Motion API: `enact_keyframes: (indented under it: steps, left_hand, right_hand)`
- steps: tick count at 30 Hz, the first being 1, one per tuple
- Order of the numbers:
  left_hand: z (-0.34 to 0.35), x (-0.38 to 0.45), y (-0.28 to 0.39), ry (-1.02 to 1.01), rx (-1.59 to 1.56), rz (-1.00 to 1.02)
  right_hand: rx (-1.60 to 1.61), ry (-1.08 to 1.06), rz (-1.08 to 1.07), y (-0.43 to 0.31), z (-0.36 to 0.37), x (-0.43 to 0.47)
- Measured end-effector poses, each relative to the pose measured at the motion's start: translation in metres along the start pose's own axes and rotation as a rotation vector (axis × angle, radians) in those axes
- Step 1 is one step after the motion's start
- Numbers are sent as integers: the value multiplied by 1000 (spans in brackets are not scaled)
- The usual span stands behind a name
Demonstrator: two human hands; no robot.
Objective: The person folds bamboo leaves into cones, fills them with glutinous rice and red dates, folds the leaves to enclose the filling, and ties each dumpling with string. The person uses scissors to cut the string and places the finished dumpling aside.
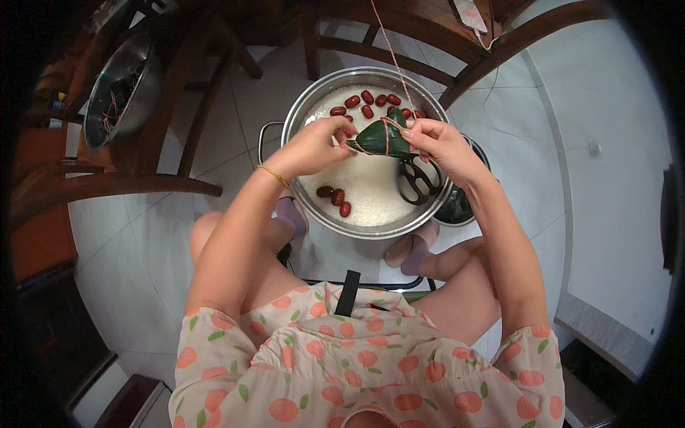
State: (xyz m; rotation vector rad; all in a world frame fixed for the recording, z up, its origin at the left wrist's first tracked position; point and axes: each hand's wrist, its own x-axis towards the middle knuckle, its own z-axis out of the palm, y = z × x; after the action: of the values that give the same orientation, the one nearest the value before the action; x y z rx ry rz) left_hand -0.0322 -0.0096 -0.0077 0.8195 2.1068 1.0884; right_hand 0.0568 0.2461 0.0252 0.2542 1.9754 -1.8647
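A zongzi wrapped in dark green leaves (381,140) is held above a wide metal pot (287,134) of white rice. Pink-and-white string (392,48) crosses the leaves and runs up taut out of view at the top. My right hand (436,140) pinches the string against the bundle's right end. At its pointed left tip, the fingers of my left hand (325,145) are curled on a strand of the string; the exact grip is partly hidden. Red jujubes (367,111) lie on the rice behind the bundle, with several more jujubes (337,197) in front.
Black-handled scissors (416,184) rest in the pot's right side. A second container (456,211) with green leaves stands partly under my right arm. On a wooden chair (198,134) at left sits a metal bowl (128,101) with dark bundles and string. A white phone-like device (471,16) with a cable lies upper right.
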Motion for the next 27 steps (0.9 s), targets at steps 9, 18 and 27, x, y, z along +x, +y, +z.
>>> enact_keyframes:
  steps: [9, 18, 27]
  left_hand:
    - [-24, -1, 1, 28, -92, -116]
    - [22, 1, 12, 132, -182, 212]
    - [55, 11, 23, 157, -232, 141]
  right_hand:
    - [-68, -30, 10, 7, -4, 0]
    - [-226, 28, 47, 21, 6, 9]
    - [-866, 265, -256, 31, 25, 14]
